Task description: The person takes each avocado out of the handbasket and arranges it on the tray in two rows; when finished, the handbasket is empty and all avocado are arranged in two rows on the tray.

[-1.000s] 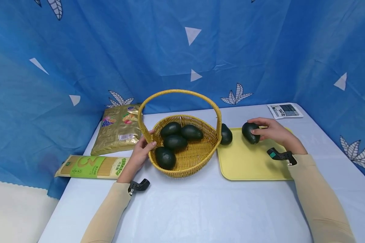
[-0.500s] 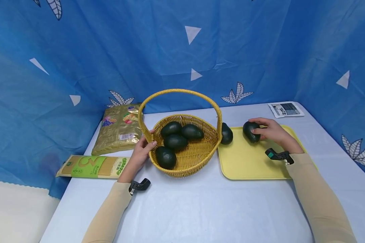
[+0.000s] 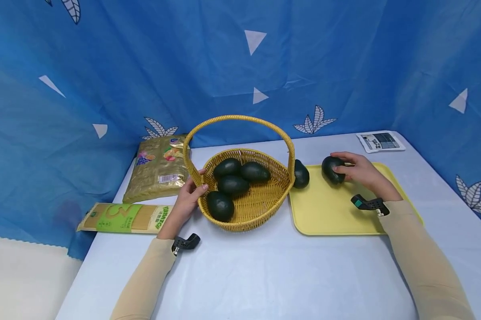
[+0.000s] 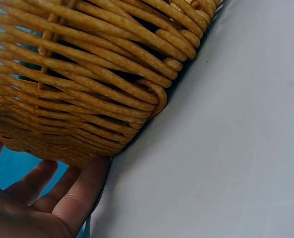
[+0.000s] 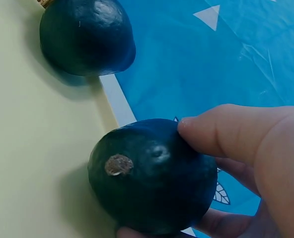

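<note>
A yellow wicker basket (image 3: 260, 206) with a tall arched handle stands mid-table, several dark green avocados (image 3: 232, 185) lying inside. My left hand (image 3: 187, 198) holds the basket's left side by the rim, thumb on top; in the left wrist view its fingers (image 4: 85, 191) reach under the woven wall (image 4: 87, 84). Over at the yellow tray (image 3: 324, 213), my right hand (image 3: 362, 171) grips one avocado (image 5: 152, 173) between thumb and fingers. Another avocado (image 3: 301, 174) sits at the tray's left edge against the basket, partly hidden by the handle.
On the left lie a gold fruit-printed bag (image 3: 158, 166) and a pack of noodles (image 3: 128, 218). A small white and grey packet (image 3: 380, 141) lies behind the tray. Blue patterned cloth (image 3: 240, 66) hangs behind the table.
The whole scene shifts slightly in the head view. Both hands keep their holds on the basket rim and the avocado, which stays over the tray.
</note>
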Action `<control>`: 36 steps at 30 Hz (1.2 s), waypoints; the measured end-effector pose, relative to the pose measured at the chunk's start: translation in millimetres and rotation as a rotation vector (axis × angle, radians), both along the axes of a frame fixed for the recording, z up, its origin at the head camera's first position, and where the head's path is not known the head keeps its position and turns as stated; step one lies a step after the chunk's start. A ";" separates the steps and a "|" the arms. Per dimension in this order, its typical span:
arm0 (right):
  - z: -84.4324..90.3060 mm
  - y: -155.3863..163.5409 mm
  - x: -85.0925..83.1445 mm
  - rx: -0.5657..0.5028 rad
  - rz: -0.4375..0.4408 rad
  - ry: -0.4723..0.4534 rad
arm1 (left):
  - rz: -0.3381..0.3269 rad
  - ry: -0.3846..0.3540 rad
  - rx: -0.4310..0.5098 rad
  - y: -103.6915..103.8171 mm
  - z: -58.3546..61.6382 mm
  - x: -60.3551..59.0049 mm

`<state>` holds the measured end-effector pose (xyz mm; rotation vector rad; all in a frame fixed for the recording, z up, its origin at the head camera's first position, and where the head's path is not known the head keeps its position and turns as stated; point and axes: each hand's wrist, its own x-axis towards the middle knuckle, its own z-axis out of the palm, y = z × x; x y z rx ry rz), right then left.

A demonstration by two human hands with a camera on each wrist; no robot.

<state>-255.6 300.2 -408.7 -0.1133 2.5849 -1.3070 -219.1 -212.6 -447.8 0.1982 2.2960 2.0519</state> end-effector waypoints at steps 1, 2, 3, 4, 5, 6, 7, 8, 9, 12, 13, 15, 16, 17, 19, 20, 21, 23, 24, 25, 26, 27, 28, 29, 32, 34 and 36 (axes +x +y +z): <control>0.5 1.0 0.9 -0.002 -0.001 -0.001 | -0.001 0.000 0.002 0.9 -0.4 -0.3; 1.0 2.0 1.7 -0.002 0.001 0.002 | -0.005 0.000 0.001 1.6 -0.7 -0.7; 1.2 2.5 2.3 -0.006 -0.001 0.001 | -0.007 -0.001 -0.001 2.1 -1.1 -1.2; 1.4 2.8 2.8 -0.009 -0.004 0.000 | -0.007 -0.002 -0.003 2.6 -1.1 -1.4; 1.2 3.2 2.9 -0.017 -0.007 0.000 | -0.006 0.000 -0.005 3.0 -1.1 -1.7; 1.1 3.5 3.1 -0.022 -0.010 0.000 | -0.007 0.002 -0.006 3.4 -1.0 -1.8; 0.6 3.9 2.9 -0.025 -0.012 -0.002 | -0.004 0.002 -0.009 3.7 -1.2 -1.9; 0.0 4.1 2.9 -0.024 -0.014 -0.001 | -0.003 0.002 -0.013 3.9 -1.3 -1.7; -0.5 4.2 2.7 -0.027 -0.018 -0.004 | 0.000 0.001 -0.016 4.2 -1.4 -1.2; -0.3 4.7 3.1 -0.028 -0.022 -0.010 | 0.014 -0.007 -0.020 5.0 -1.5 0.0; 0.2 5.0 3.8 -0.026 -0.026 -0.013 | 0.012 -0.012 -0.025 5.3 -1.4 0.3; 3.3 5.1 5.4 -0.021 -0.038 -0.015 | 0.000 -0.019 -0.032 5.3 -1.1 0.2; 4.9 4.2 5.5 -0.028 -0.036 -0.013 | 0.002 -0.022 -0.033 4.5 -0.9 0.1; 6.4 2.3 5.0 -0.037 -0.031 -0.011 | 0.010 -0.022 -0.032 3.1 -0.2 0.2; 9.5 -1.2 3.7 -0.050 -0.023 0.006 | 0.017 -0.017 -0.028 -0.1 1.4 -0.7; 10.8 -2.5 2.8 -0.053 -0.022 0.017 | 0.016 -0.013 -0.026 -1.8 2.4 -1.4; 11.5 -4.0 1.7 -0.058 -0.022 0.026 | 0.017 -0.010 -0.024 -3.3 3.7 -1.6; 12.8 -6.9 0.9 -0.065 -0.023 0.033 | 0.019 -0.013 -0.029 -6.1 5.8 -1.3; 13.4 -7.1 1.4 -0.058 -0.031 0.038 | 0.013 -0.016 -0.033 -6.5 6.7 -1.5; 14.2 -7.0 2.4 -0.053 -0.039 0.045 | 0.006 -0.020 -0.039 -6.7 7.4 -1.4; 14.8 -6.9 3.3 -0.051 -0.045 0.050 | 0.003 -0.024 -0.043 -6.9 7.8 -1.4; 15.8 -6.7 4.5 -0.048 -0.046 0.058 | 0.001 -0.027 -0.045 -6.5 8.1 -1.5; 16.5 -6.0 5.7 -0.047 -0.048 0.068 | 0.002 -0.030 -0.047 -6.0 8.3 -1.9; 17.4 -4.9 7.1 -0.044 -0.051 0.078 | -0.002 -0.030 -0.045 -5.1 8.6 -2.8; 18.7 -1.2 10.8 -0.032 -0.062 0.100 | -0.017 -0.036 -0.051 -2.0 8.1 -5.0; 17.8 -0.3 12.4 -0.031 -0.063 0.100 | -0.016 -0.045 -0.054 -1.1 6.2 -3.3; 19.6 -0.2 16.0 -0.018 -0.061 0.112 | -0.017 -0.055 -0.055 1.0 3.4 -1.3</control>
